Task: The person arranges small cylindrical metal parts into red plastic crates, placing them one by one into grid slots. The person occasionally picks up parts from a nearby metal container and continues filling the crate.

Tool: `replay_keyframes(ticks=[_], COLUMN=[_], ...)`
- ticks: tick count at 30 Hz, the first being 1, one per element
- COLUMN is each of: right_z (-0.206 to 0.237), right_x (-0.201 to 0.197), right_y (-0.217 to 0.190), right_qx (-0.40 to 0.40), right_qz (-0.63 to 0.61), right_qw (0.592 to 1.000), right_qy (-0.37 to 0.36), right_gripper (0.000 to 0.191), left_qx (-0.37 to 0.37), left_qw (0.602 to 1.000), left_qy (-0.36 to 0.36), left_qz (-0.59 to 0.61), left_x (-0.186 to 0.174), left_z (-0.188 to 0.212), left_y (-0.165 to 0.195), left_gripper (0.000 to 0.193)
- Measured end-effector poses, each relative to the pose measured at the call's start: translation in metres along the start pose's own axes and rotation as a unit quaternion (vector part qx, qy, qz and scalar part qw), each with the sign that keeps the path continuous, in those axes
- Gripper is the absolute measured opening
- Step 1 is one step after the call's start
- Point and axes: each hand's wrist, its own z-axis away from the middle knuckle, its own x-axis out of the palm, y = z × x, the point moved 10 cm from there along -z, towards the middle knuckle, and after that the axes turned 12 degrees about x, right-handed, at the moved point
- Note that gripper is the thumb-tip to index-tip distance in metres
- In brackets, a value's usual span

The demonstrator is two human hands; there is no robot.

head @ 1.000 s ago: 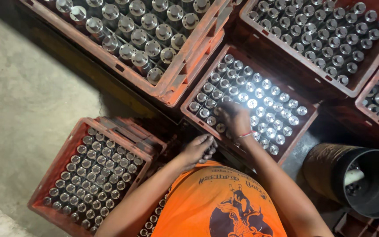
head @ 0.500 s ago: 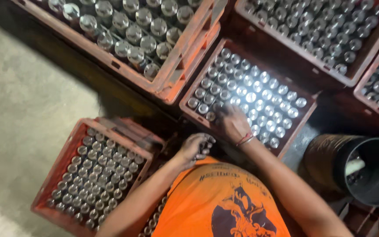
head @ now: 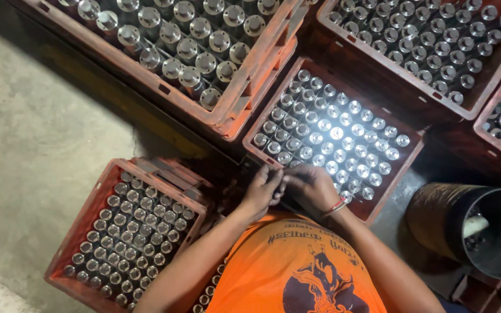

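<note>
Metal cylinders [head: 336,134] fill red crate [head: 411,155]. Left hand [head: 262,192] and right hand [head: 311,186] meet at near rim; fingers curled, grasp unclear.

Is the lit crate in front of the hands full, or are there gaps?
Nearly full: the crate shows dense rows of upright metal pieces. Its near edge is hidden by the hands.

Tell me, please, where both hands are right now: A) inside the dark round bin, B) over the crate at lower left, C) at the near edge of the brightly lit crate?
C: the left hand and right hand meet at the near edge of the brightly lit crate of metal cylinders.
</note>
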Motion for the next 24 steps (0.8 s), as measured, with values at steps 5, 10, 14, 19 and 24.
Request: replay_keyframes(ticks=[5,10,14,19,24], right_z=[-0.028,-0.027,-0.012,-0.034,-0.017], right_x=[-0.005,0.020,0.028,0.004,-0.001], right_y=[-0.038,-0.039,-0.033,0.000,-0.011], right_qx=[-0.138,-0.252,-0.300,-0.040,-0.078], right_qz=[0.319,0.375,0.397,0.236,0.147], right_qw=[0.928,0.888,0.864,0.971,0.986], right_qy=[0.133,0.082,0.080,0.023,0.007], right_gripper=[0.019,0.014,0.018,0.017,0.025], left_qx=[-0.066,-0.090,-0.074,-0.021,0.124], left_qw=[0.997,0.995,0.995,0.996,0.958], left_qy=[0.031,0.035,0.061,0.012,-0.025], left_qz=[0.000,0.006,-0.006,-0.086,-0.256], left_x=[-0.022,-0.037,-0.050,-0.041,-0.013], left_z=[0.004,0.015,0.016,0.001,-0.008], left_y=[-0.011,-0.024,-0.025,-0.009,0.025], left_gripper=[0.011,0.020,0.016,0.012,0.030])
